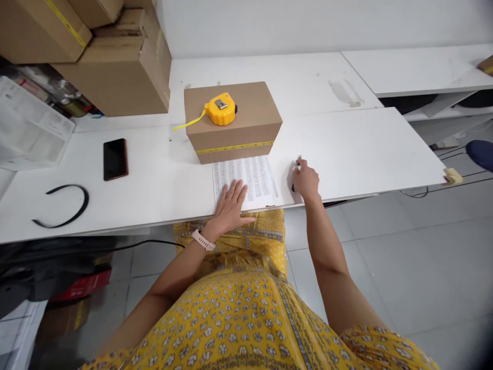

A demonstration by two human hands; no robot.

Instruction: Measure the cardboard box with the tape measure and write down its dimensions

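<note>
My left hand [230,208] lies flat, fingers stretched, over the lower left of a printed sheet [256,180] filled with columns of small text. To the right of the sheet, my right hand [306,180] is closed around a slim pen [298,163]; its light end and a dark end show, the rest is hidden by the fingers. Behind the sheet stands a brown cardboard box [246,134] with a yellow tape strip, its base against or over the paper's far edge. On the box rests a yellow tape measure [221,109], its blade sticking out to the left.
On the white table [358,149] lie a dark phone [115,159] and a black headband-like arc [85,198] at left. Stacked cartons [119,77] and a clear plastic bin [31,128] fill the back left. A pale block [453,176] sits at the right corner.
</note>
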